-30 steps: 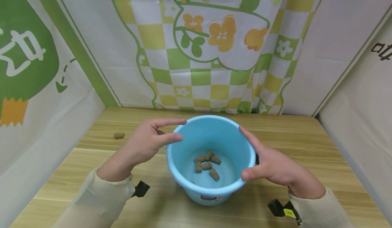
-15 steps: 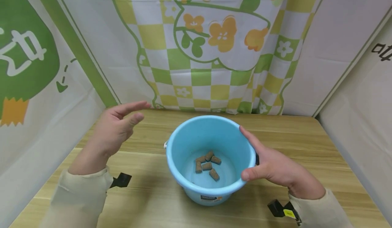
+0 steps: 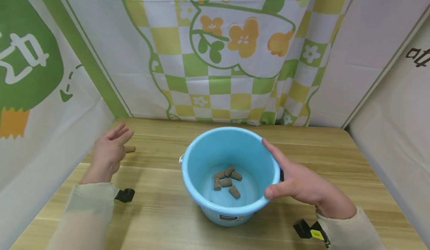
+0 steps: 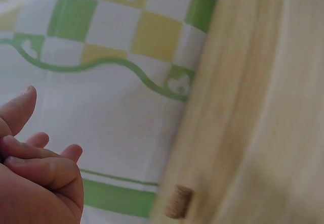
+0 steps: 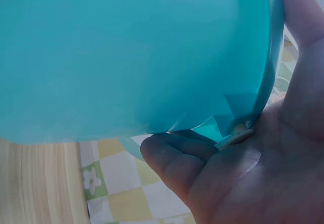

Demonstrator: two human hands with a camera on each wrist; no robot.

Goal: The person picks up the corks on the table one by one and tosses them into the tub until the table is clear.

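My left hand hovers at the left of the table, beside a small brown cork. Its fingers are loosely bent and hold nothing. In the left wrist view, that cork lies on the wood apart from the fingers. A light blue bucket stands upright at the middle, with several brown corks on its bottom. With my right hand I grip the bucket's right rim, and the right wrist view has fingers bent against the outer wall.
The wooden table meets a patterned cloth wall at the back. Cloth walls also rise at the left and right. A white handle joint juts from the bucket's left side.
My left hand has left the bucket's left rim and moved left across the table to the lone cork. My right hand and the bucket have stayed in place.
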